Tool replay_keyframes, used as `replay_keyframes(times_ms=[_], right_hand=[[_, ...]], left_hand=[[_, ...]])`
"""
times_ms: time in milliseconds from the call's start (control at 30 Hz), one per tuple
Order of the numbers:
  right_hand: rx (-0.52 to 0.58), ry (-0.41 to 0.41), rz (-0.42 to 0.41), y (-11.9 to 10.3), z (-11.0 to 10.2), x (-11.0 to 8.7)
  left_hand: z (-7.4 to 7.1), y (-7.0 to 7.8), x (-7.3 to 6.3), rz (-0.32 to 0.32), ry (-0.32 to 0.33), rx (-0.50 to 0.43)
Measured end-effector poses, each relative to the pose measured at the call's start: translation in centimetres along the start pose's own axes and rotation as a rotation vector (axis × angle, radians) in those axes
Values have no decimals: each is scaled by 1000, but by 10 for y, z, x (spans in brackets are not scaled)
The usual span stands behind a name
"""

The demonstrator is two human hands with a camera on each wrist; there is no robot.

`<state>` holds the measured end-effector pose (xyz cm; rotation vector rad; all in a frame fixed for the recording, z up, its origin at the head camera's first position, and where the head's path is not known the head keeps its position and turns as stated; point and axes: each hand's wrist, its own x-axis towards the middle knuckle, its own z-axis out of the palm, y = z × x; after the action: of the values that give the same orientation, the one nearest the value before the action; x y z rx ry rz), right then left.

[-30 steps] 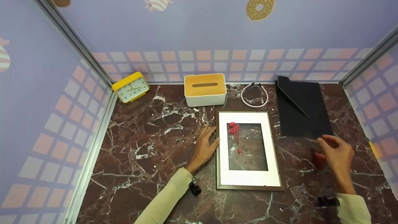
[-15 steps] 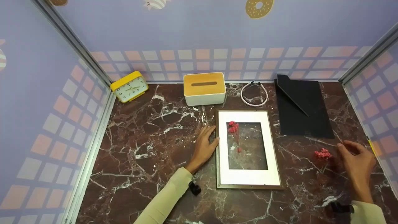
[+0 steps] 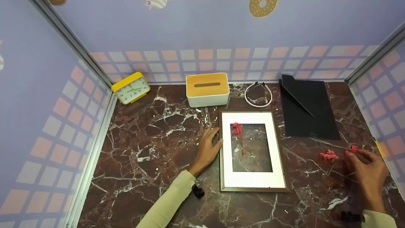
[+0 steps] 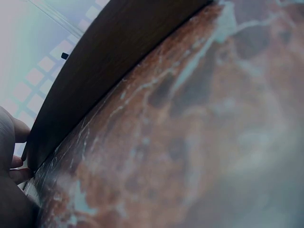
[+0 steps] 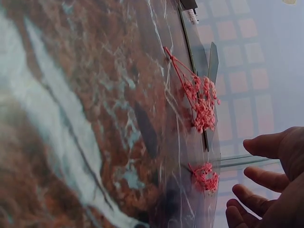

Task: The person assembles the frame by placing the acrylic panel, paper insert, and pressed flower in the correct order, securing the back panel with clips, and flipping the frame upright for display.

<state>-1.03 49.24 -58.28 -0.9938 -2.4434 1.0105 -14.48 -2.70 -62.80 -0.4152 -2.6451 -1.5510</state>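
A picture frame (image 3: 221, 164) with a white mat (image 3: 253, 180) lies on the marble table. Inside its window is a red dried flower sprig (image 3: 237, 128). My left hand (image 3: 208, 150) rests against the frame's left side, fingers extended; in the left wrist view its fingertips meet the dark frame edge (image 4: 95, 71). Right of the frame lie a fuller pink sprig (image 3: 329, 155) and a smaller sprig (image 3: 352, 149). My right hand (image 3: 368, 166) is at the smaller one. Its thumb and fingers are spread, apart from that sprig (image 5: 207, 179) in the right wrist view.
A black backing board (image 3: 311, 126) with a fold-out stand lies at the back right. Along the back wall are a headband (image 3: 246, 98), a wooden-lidded tissue box (image 3: 207, 101) and a yellow alarm clock (image 3: 131, 90). Patterned walls enclose three sides.
My right hand has moved right, away from the fuller sprig, which came into sight; the smaller sprig now shows at its fingertips. My left hand has stayed at the frame.
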Motion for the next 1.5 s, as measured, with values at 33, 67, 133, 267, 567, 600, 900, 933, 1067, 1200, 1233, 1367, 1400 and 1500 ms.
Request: replay_keyframes(times_ms=[33,67,133,267,567,600,900,933,1067,1200,1233,1367,1400,1500], right_hand=[[-22,1,6,1,-1,-1],[-37,3,8,3,-1,-1],[-64,9,5,7,-2,-2],[-107,14,-19,14,-3,-3],[-172,-47,-34,20,-5,4],[-174,-49,-41,20,-5,4],[-152,-58,-93,20,1,6],[-146,-66,-92,20,2,6],[-144,-84,-88,20,2,6],[-164,-85,-91,20,2,7],[-168,-88,-90,19,2,8],[-186,-99,-77,18,3,9],[-191,-103,-74,18,3,10],[-198,-105,-77,18,4,11]], left_hand=[[0,0,0,-1,0,-2],[0,-1,0,-2,-1,-4],[1,-1,0,-1,-1,0],[1,-1,0,10,1,5],[-2,0,-1,13,-7,-10],[-2,0,-1,11,-7,-11],[-2,1,-1,15,-2,1],[-2,1,-1,14,-1,1],[-1,1,0,16,-5,8],[-1,2,0,12,-6,9],[-1,2,-1,11,-6,8],[-2,2,-1,10,-6,1],[-2,2,-1,10,-6,-2],[-2,1,-1,8,-6,-10]])
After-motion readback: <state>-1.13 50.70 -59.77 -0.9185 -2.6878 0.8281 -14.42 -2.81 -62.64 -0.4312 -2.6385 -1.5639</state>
